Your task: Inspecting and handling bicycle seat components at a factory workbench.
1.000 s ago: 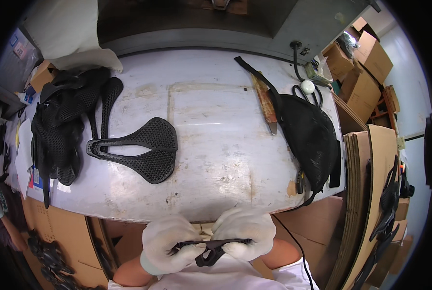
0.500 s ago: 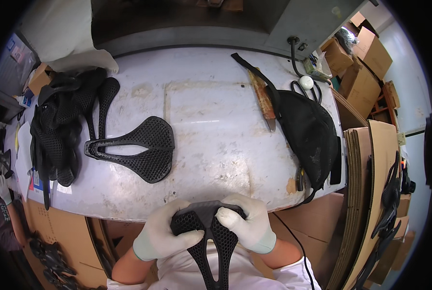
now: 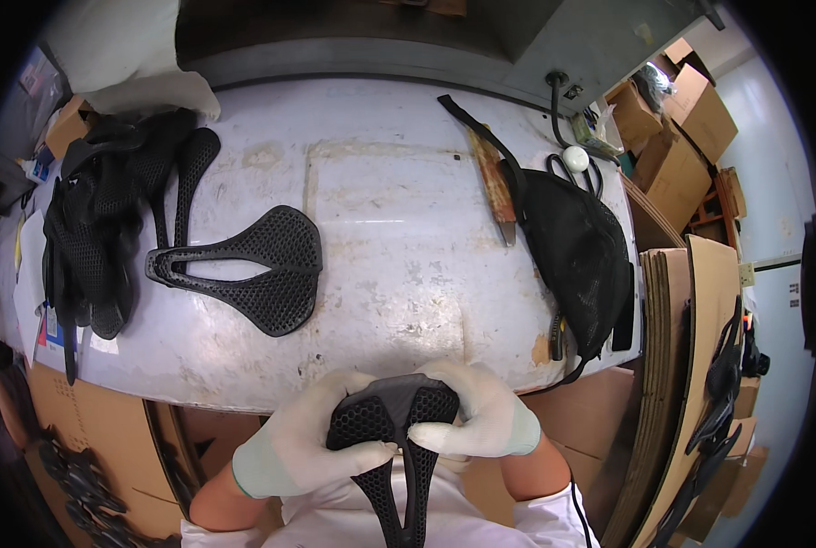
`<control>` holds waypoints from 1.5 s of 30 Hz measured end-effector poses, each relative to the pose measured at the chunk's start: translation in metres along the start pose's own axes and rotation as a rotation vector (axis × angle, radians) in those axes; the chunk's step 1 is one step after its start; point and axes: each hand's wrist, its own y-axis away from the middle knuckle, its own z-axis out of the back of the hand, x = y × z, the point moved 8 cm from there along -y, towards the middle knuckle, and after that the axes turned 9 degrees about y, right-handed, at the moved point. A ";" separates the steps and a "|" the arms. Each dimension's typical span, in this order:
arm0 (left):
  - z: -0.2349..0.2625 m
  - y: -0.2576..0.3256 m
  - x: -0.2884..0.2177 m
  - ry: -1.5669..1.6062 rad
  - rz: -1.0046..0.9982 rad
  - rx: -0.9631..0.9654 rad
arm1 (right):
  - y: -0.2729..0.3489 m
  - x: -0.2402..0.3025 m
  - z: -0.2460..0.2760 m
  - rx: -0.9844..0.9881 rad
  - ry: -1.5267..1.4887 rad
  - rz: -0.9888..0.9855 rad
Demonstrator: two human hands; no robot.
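Both gloved hands are now clamping the wide rear of a black lattice saddle pad [image 3: 392, 422], left hand [image 3: 309, 446] and right hand [image 3: 479, 418] each in a closed grip, where a second ago they were pinching only a thin black strip; the pad is sitting just below the counter [image 3: 399, 219] edge, a second pad [image 3: 248, 268] lying beyond.

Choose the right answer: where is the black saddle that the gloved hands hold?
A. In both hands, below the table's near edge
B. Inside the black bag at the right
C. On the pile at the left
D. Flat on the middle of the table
A: the left hand and the right hand grip the saddle's wide end, below the table's near edge.
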 end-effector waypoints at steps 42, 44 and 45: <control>-0.017 0.004 -0.030 -0.533 -0.982 0.131 | -0.002 -0.011 0.033 -0.569 0.298 0.395; -0.010 -0.004 -0.037 -0.443 -0.966 0.081 | 0.006 -0.024 0.021 -0.535 0.454 0.357; -0.010 -0.007 -0.042 -0.394 -0.949 0.064 | 0.009 -0.020 0.020 -0.563 0.461 0.365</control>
